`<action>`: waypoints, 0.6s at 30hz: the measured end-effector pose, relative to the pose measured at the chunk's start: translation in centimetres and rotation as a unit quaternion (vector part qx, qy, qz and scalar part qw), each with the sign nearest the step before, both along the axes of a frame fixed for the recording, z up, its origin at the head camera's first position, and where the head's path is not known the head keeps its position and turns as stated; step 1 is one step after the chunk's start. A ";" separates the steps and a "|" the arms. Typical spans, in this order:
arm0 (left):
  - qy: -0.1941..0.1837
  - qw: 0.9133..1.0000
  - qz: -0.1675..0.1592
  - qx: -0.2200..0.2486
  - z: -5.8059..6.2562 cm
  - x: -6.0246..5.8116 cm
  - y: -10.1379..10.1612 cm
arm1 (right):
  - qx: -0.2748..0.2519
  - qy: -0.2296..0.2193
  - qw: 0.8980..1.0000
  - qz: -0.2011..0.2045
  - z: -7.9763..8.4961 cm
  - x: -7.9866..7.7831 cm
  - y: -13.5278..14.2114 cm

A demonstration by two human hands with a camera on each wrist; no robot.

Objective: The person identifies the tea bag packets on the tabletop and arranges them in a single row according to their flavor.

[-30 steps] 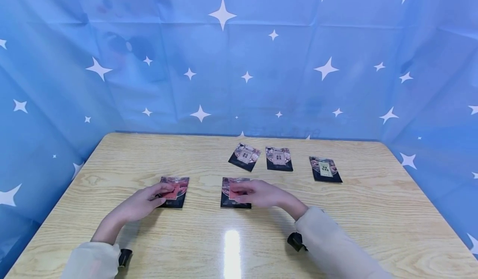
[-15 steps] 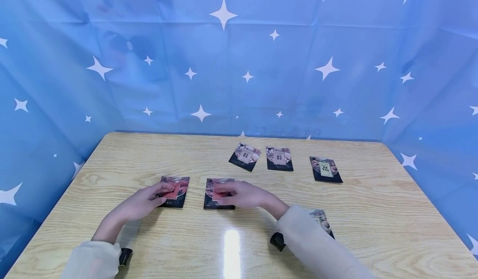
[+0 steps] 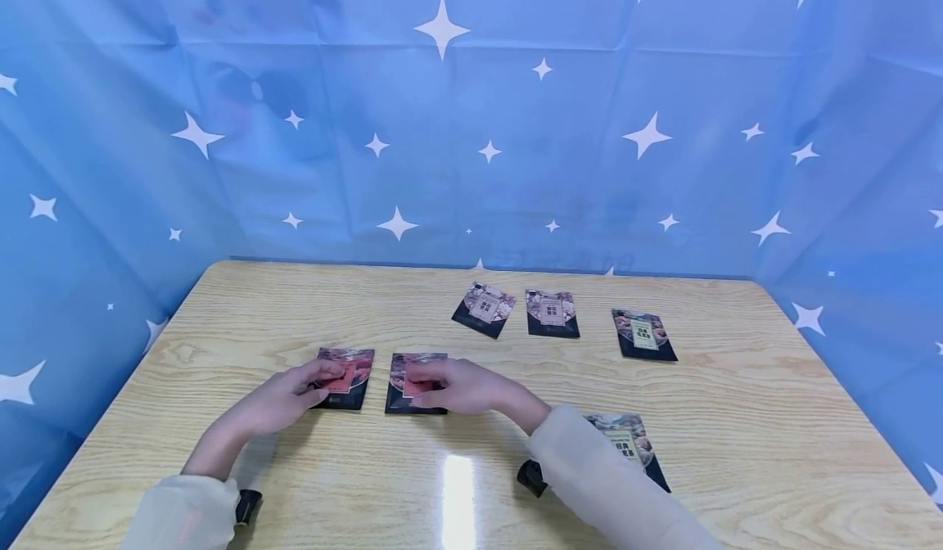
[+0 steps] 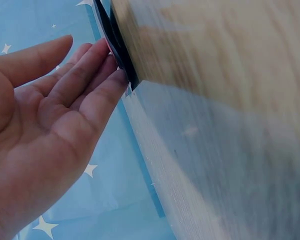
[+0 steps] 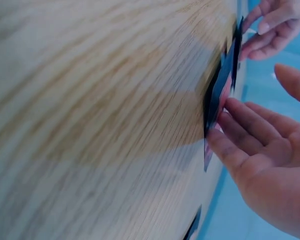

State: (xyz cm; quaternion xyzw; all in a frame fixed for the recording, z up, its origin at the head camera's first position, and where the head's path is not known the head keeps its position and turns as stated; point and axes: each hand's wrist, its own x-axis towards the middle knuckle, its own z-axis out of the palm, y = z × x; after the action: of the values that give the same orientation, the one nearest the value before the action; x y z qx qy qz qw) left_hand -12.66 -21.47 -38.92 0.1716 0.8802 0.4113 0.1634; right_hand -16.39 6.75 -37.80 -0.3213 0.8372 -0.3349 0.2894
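Note:
My left hand [image 3: 283,398] rests its fingertips on a flat black packet [image 3: 358,376] with a red label, at left of centre on the table. Close to its right lies a matching red-labelled packet [image 3: 399,401], pressed flat under the fingertips of my right hand [image 3: 466,386]. A narrow strip of wood separates the two packets. In the left wrist view the fingers [image 4: 85,82] reach out fairly straight to the packet's face, thumb held away. The right wrist view has extended fingers [image 5: 247,127] touching the other packet [image 5: 221,90], its thumb also free.
Two packets with pale pink labels [image 3: 484,308] [image 3: 552,313] lie toward the back of the wooden table [image 3: 737,419]. A green-labelled packet [image 3: 643,335] sits farther right. Another green-labelled one [image 3: 628,439] is partly covered by my right sleeve [image 3: 589,472]. A blue star-patterned cloth [image 3: 457,182] hangs behind.
My right hand has slid its red-labelled packet leftward, toward the one under my left hand. The near green-labelled packet has come out from under my right sleeve. My left hand stays put.

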 end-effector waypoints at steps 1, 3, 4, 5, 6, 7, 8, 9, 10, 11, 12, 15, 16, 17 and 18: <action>0.000 1.000 0.000 0.000 0.0 0.0 0.0 | 0.000 0.000 1.000 0.000 0.0 0.0 -0.1; -0.001 1.000 0.001 0.001 0.0 0.0 0.0 | 0.003 -0.001 1.000 0.000 0.0 0.0 -0.3; -0.003 1.000 0.001 0.002 0.0 0.0 0.0 | 0.005 -0.001 1.000 0.000 0.0 0.0 -0.4; -0.003 1.000 0.001 0.003 0.0 0.0 0.0 | 0.007 -0.002 1.000 -0.001 0.0 0.0 -0.5; -0.004 1.000 0.001 0.004 0.0 0.0 0.0 | 0.009 -0.004 1.000 -0.002 0.0 0.0 -0.6; -0.004 1.000 0.001 0.005 0.0 0.0 0.1 | 0.011 -0.005 1.000 -0.002 0.0 0.0 -0.7; -0.004 1.000 0.001 0.005 0.0 0.0 0.1 | 0.012 -0.005 1.000 -0.002 -0.1 0.0 -0.8; -0.004 1.000 0.001 0.004 0.0 0.0 0.1 | 0.013 -0.006 1.000 -0.003 -0.1 0.0 -0.9; -0.003 1.000 0.002 0.004 0.0 0.0 0.1 | 0.014 -0.007 1.000 -0.004 -0.1 0.0 -0.9; -0.003 1.000 0.003 0.004 0.0 0.0 0.1 | 0.014 -0.009 1.000 -0.005 -0.1 0.0 -1.0; -0.003 1.000 0.004 0.004 0.1 0.0 0.2 | 0.014 -0.010 1.000 -0.006 -0.1 0.0 -1.0; -0.004 1.000 0.007 0.002 0.1 0.1 0.2 | 0.013 -0.015 1.000 -0.008 -0.2 0.0 -1.1; -0.005 1.000 0.008 0.002 0.1 0.1 0.2 | 0.013 -0.016 1.000 -0.008 -0.2 0.0 -1.1; -0.007 1.000 0.010 0.002 0.0 0.1 0.2 | 0.012 -0.017 1.000 -0.007 -0.2 0.0 -1.1; -0.009 1.000 0.011 0.002 0.0 0.1 0.2 | 0.012 -0.018 1.000 -0.006 -0.2 0.0 -1.1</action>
State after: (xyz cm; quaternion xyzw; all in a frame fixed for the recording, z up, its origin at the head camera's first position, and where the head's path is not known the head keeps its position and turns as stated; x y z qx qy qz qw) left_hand -12.54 -21.30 -38.89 0.1590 0.8797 0.4163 0.1662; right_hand -16.42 5.60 -38.03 -0.3066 0.8377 -0.3327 0.3060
